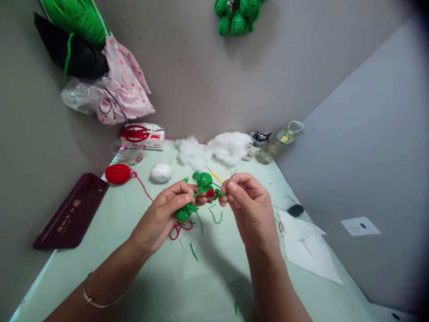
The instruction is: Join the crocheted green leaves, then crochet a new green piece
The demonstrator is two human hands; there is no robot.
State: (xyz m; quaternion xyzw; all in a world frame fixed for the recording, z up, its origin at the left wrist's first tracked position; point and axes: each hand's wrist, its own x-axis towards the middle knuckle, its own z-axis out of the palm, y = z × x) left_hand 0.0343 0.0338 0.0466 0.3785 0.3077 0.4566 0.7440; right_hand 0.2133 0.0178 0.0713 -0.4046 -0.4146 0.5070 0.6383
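Hands above pale tabletop (pixel 208 277): left hand (pixel 167 214) fingers clamp green crochet toy (pixel 203 185); right hand (pixel 250 203) fingers pinch needle (pixel 235 180) just beside it. Steady the toy; draw the yarn snug.

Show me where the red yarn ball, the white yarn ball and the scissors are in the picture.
red yarn ball (pixel 117 174): head view, middle of the ball.
white yarn ball (pixel 161 172): head view, middle of the ball.
scissors (pixel 136 133): head view, on the red handles.
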